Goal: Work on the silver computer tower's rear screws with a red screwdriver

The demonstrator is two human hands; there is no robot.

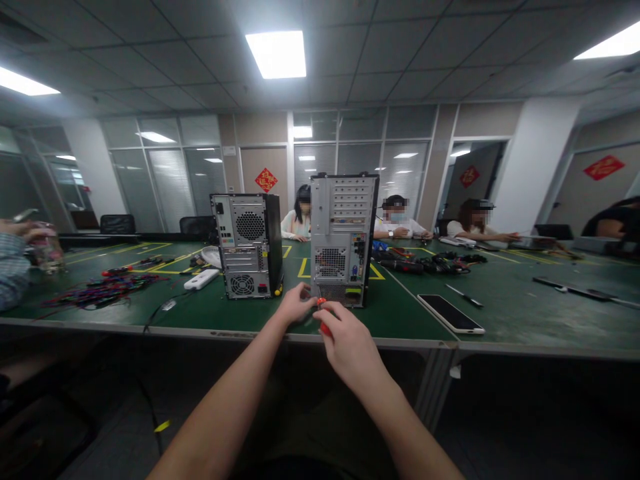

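Note:
My right hand (347,337) is closed around the red handle of a screwdriver (324,323). Its shaft points up at the lower left corner of a computer tower (345,260), which stands upright with its grey rear panel facing me. Beside the screwdriver's front end, my left hand (297,303) has its thumb and fingers bent together against that same corner. What lies between those fingertips is too small to make out. To the left stands a second computer tower (245,247), black-sided, also with its rear panel towards me.
A white power strip (201,279) and a heap of coloured cables (105,290) lie left on the green table (380,323). On the right are a phone (450,315), a pen-like tool (464,295) and black cables (430,262). Several people sit around the table.

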